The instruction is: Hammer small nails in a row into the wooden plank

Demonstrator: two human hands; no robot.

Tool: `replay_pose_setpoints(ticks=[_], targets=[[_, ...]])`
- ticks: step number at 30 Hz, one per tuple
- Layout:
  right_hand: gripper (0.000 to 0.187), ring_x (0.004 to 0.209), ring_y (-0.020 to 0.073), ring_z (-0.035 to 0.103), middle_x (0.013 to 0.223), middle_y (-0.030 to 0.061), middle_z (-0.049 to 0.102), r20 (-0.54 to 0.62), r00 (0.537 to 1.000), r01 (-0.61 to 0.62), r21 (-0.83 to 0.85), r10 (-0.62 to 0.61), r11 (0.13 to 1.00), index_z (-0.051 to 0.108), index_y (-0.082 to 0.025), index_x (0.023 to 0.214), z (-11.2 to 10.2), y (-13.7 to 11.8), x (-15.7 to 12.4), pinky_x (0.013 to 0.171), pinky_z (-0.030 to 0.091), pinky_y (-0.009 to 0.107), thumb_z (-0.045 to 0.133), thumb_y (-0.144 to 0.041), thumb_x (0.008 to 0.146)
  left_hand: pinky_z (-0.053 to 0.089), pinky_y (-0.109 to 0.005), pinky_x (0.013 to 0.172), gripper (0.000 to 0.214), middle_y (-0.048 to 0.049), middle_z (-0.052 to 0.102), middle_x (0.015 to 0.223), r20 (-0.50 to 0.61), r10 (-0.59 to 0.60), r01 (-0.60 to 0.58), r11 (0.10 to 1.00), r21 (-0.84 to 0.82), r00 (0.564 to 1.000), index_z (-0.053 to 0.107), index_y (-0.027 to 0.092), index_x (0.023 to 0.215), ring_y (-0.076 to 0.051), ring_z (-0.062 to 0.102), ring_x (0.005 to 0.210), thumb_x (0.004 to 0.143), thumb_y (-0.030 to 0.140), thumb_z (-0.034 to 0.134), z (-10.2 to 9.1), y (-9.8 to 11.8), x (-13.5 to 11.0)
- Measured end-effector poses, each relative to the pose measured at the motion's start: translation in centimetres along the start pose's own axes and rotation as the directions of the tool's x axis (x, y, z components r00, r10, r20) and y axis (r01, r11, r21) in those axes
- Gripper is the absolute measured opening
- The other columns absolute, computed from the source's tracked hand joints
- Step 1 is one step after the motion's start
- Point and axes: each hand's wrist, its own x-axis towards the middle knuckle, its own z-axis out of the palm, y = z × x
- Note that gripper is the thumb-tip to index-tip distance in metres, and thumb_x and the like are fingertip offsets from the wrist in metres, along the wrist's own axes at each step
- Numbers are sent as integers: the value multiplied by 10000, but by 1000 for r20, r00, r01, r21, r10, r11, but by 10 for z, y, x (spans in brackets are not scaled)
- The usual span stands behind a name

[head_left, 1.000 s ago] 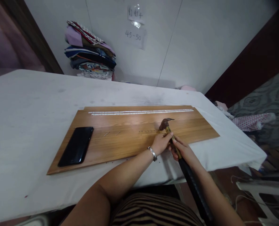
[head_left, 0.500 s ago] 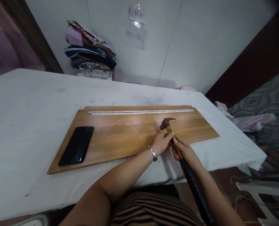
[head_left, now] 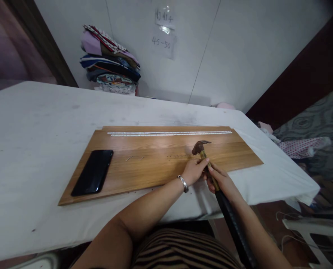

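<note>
A claw hammer (head_left: 225,207) with a rusty head and a long black grip slants over the front of a wooden board (head_left: 146,172). My right hand (head_left: 221,181) is closed around the bare upper part of its handle. My left hand (head_left: 195,170), with a silver bracelet at the wrist, is closed against the handle just below the head. Its thumb lies across the handle, and the other fingers are mostly hidden. Left of the hands, two loose nails (head_left: 129,158) lie on the board. Near the hammer head, rows of small dark nail points or holes (head_left: 177,156) mark the wood.
A black phone (head_left: 92,172) lies on the board's left end. Two white measuring strips (head_left: 169,133) run along its back. The board rests on a white-covered table (head_left: 28,157). Folded cloths (head_left: 110,59) are stacked by the wall, and a white plastic chair (head_left: 309,228) stands at lower right.
The view has shifted very slightly, so the scene sits a little further right. Both hands and the hammer keep the same pose over the board.
</note>
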Motion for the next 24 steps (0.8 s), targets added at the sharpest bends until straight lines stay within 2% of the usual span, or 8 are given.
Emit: replay_pose_setpoints(ticks=[24], targets=[[643,347,63,418,677,-37,635,9,1000,3,-3,-3,1000,585,-234,1331,-2,6,0,316,316,193,707,-597,814,329,-212,456,490,8,551,507,1,3,-3,1000,28,1000,567,167,673,-89,498,414,916,591,521,-1,-1,0]])
